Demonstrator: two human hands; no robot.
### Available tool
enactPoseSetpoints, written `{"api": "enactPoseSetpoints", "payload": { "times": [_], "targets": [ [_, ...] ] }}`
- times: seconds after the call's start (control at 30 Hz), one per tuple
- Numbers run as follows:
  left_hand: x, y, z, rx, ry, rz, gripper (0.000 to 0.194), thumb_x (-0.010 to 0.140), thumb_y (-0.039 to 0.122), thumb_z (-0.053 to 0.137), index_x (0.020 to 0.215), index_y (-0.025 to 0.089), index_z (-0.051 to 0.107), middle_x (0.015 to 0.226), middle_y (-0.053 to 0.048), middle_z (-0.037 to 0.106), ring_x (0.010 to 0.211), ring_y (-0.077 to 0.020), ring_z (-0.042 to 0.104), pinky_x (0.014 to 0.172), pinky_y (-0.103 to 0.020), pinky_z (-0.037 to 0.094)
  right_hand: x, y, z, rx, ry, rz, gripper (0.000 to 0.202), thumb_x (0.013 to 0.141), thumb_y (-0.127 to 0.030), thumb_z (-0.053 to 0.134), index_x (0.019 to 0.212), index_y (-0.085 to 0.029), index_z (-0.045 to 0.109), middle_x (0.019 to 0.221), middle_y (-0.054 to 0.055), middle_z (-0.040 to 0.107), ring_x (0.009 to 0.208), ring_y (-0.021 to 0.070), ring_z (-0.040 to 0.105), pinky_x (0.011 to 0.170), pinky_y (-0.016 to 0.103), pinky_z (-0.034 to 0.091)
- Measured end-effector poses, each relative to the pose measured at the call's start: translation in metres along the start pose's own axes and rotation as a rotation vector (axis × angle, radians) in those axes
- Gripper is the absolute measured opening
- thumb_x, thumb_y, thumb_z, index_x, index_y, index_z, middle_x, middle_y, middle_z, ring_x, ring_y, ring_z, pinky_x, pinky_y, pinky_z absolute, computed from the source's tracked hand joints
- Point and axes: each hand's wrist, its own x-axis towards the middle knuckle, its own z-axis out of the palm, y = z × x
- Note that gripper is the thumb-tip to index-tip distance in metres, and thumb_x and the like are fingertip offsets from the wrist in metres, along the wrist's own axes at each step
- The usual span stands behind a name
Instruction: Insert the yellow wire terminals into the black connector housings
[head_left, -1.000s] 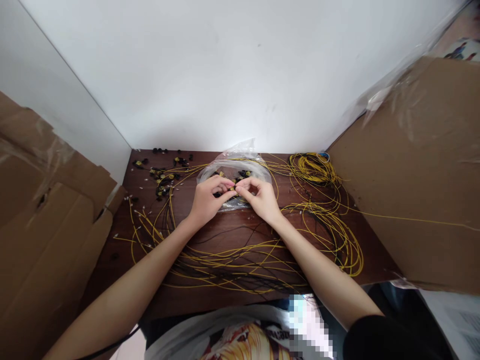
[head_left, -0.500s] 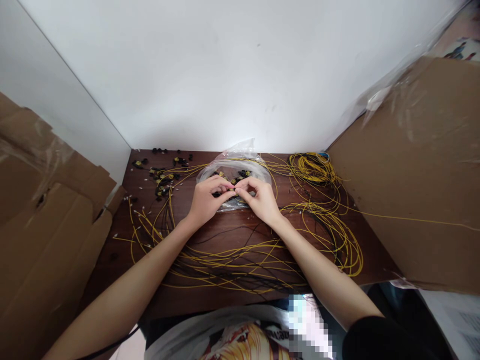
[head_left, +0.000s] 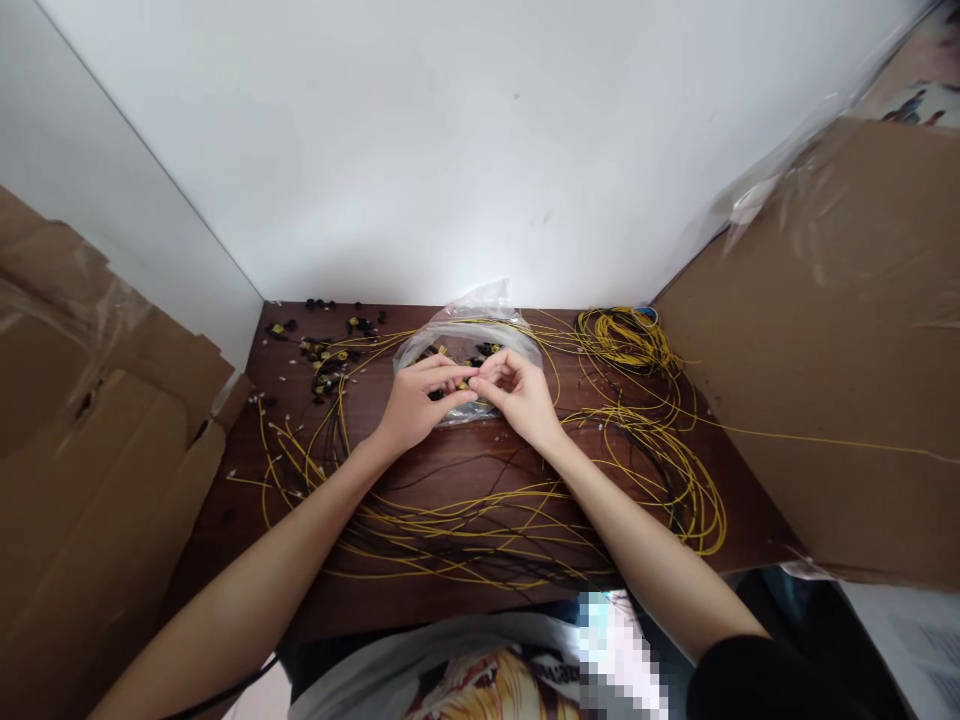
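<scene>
My left hand (head_left: 421, 400) and my right hand (head_left: 519, 396) meet at the fingertips above an opened clear plastic bag (head_left: 420, 338). Both are in a pinch around a small black-and-yellow connector (head_left: 463, 384), mostly hidden by the fingers. The left thumb and forefinger reach in from one side, and the right thumb and forefinger press together at the other. Black and yellow connectors (head_left: 487, 350) lie in the bag behind my hands.
Loose connectors (head_left: 324, 355) with small white pieces lie at the back left. Yellow and black wires (head_left: 465, 520) spread across the brown table (head_left: 420, 600). A yellow wire coil (head_left: 626, 338) sits at the back right. Cardboard (head_left: 840, 350) flanks the right, more cardboard (head_left: 90, 480) the left.
My left fingers have straightened and shifted slightly right, overlapping the right fingertips. The connector is less visible between the fingers. The bag and wires stay in place.
</scene>
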Motion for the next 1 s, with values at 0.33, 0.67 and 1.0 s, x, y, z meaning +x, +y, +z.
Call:
{"api": "enactPoseSetpoints", "payload": {
  "times": [0.33,0.67,1.0],
  "targets": [
    [0.004,0.008,-0.008,-0.202,0.137,-0.237,0.021,0.069,0.026,0.07,0.088,0.017,0.071,0.07,0.0,0.064,0.051,-0.0087,0.055,0.051,-0.022,0.046,-0.008,-0.01,0.005,-0.285,-0.168,-0.087,0.023,0.089,-0.037,0.047,0.091,-0.018,0.059,0.07,0.0,0.063,0.056,0.0106,0.054,0.057,0.023,0.043],
    [0.02,0.004,-0.054,-0.063,0.518,-0.248,0.026,0.068,0.032,0.068,0.086,0.012,0.069,0.06,0.001,0.058,0.048,-0.0075,0.049,0.051,-0.021,0.043,0.005,-0.055,-0.03,-0.488,-0.289,-0.143,0.022,0.088,-0.035,0.052,0.086,-0.021,0.069,0.056,-0.003,0.059,0.048,0.0102,0.051,0.053,0.025,0.041],
    [0.012,-0.019,-0.096,0.52,0.573,-0.132,0.03,0.073,0.043,0.065,0.087,0.017,0.069,0.073,-0.002,0.063,0.064,-0.0135,0.055,0.064,-0.025,0.044,0.015,-0.139,-0.12,-0.997,0.193,-0.266,0.024,0.082,-0.04,0.058,0.084,-0.02,0.071,0.061,0.001,0.064,0.053,0.0119,0.055,0.053,0.026,0.039]
  ]
}}
